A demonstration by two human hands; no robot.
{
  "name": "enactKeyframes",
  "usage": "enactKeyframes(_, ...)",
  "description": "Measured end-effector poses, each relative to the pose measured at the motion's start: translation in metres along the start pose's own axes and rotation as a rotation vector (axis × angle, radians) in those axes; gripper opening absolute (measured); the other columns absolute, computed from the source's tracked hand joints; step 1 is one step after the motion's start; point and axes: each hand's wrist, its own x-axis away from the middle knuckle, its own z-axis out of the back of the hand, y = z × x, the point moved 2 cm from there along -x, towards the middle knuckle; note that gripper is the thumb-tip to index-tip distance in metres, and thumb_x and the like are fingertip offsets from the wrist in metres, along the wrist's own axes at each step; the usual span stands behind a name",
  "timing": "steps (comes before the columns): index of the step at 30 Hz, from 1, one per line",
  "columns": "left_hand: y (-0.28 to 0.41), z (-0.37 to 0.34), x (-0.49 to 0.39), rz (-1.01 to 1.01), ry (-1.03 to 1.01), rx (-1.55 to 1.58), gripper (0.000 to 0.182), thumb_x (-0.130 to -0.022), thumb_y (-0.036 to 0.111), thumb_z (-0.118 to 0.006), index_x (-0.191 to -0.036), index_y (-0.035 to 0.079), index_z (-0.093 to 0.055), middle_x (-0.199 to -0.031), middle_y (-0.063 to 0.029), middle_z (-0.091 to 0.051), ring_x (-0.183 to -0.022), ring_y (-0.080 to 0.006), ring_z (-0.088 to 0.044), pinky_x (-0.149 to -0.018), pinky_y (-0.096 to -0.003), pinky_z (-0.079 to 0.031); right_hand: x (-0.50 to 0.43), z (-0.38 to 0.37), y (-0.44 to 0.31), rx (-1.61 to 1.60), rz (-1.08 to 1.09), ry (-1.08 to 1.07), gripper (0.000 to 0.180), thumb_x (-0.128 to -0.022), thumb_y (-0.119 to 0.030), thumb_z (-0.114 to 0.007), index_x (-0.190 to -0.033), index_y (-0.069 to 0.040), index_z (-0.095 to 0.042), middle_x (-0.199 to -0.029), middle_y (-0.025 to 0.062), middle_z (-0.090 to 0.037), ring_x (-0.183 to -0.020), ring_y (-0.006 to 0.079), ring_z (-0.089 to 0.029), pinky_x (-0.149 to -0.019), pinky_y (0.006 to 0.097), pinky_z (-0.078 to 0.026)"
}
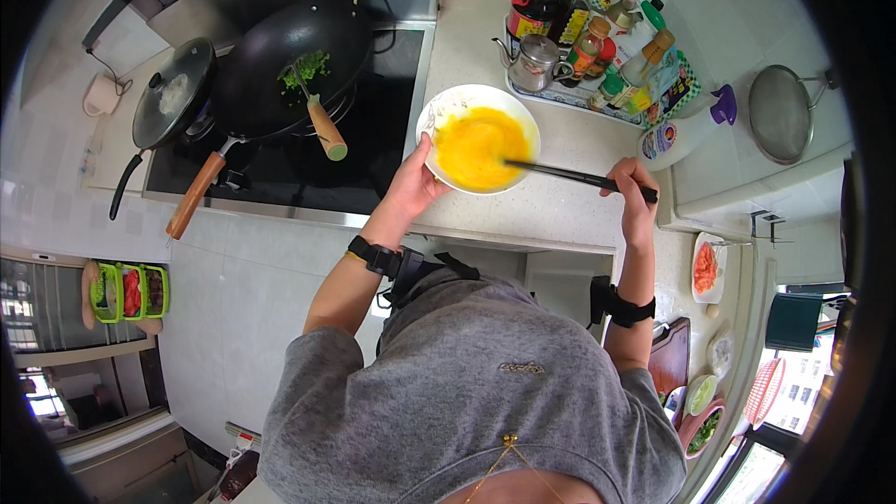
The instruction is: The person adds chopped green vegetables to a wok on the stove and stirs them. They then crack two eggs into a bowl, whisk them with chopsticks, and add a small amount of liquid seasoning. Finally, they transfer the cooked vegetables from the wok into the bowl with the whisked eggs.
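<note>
My left hand grips the near left side of a white bowl, thumb at the rim. Yellow beaten egg fills much of the bowl, its surface streaked and slightly blurred. In my right hand is a pair of black chopsticks, held near the thick ends. Their tips reach into the egg at the bowl's right side and are blurred. The bowl is over the pale countertop, close to the cooktop's right edge; whether it rests on the counter I cannot tell.
A wok with chopped greens and a wooden-handled utensil sits on the black cooktop, beside a lidded pan. A metal pot and several seasoning bottles occupy a tray. Right: a spray bottle, chopped red food, a cutting board.
</note>
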Motion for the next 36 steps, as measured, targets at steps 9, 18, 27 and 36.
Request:
enactKeyframes(9,0.001,-0.001,0.001,0.005,0.013,-0.025,0.054,-0.091,0.048,-0.039,-0.128,0.008,-0.038,-0.119,-0.0094,-0.053,-0.106,-0.0216,-0.056,-0.081,-0.0387,-0.052,0.006,0.012,0.041,-0.094,-0.258,0.218,0.022,-0.09,-0.018,-0.049,-0.087,0.002,-0.058,-0.082,0.0062,-0.059,-0.068,0.0129,-0.058,-0.057,0.0241,-0.049)
enactKeyframes(18,0.006,-0.008,0.004,0.041,0.029,-0.07,0.054,-0.091,0.047,-0.037,-0.128,0.007,-0.04,-0.121,-0.0078,-0.053,-0.107,-0.0195,-0.055,-0.084,-0.0318,-0.05,0.013,0.014,0.071,-0.315,-0.349,0.108,0.027,-0.09,-0.025,-0.049,-0.084,0.0,-0.056,-0.08,0.0095,-0.059,-0.07,0.0159,-0.059,-0.055,0.0276,-0.049)
enactKeyframes(27,0.0,-0.008,-0.003,0.1,0.052,-0.116,0.057,-0.09,0.05,-0.036,-0.127,0.006,-0.04,-0.121,-0.0076,-0.053,-0.108,-0.0195,-0.054,-0.085,-0.0329,-0.05,0.016,0.014,0.088,-0.435,-0.447,0.082,0.029,-0.091,-0.031,-0.048,-0.093,-0.003,-0.054,-0.082,0.0082,-0.057,-0.071,0.0161,-0.059,-0.056,0.0292,-0.051)
enactKeyframes(36,-0.046,0.002,-0.051,0.171,0.032,-0.306,0.055,-0.093,0.047,-0.032,-0.125,0.003,-0.039,-0.114,-0.0131,-0.054,-0.099,-0.0222,-0.059,-0.081,-0.0402,-0.052,0.039,-0.01,0.124,-0.619,-0.747,0.097,0.038,-0.09,-0.03,-0.05,-0.118,-0.004,-0.046,-0.107,0.0067,-0.055,-0.087,0.0168,-0.058,-0.066,0.0341,-0.053)
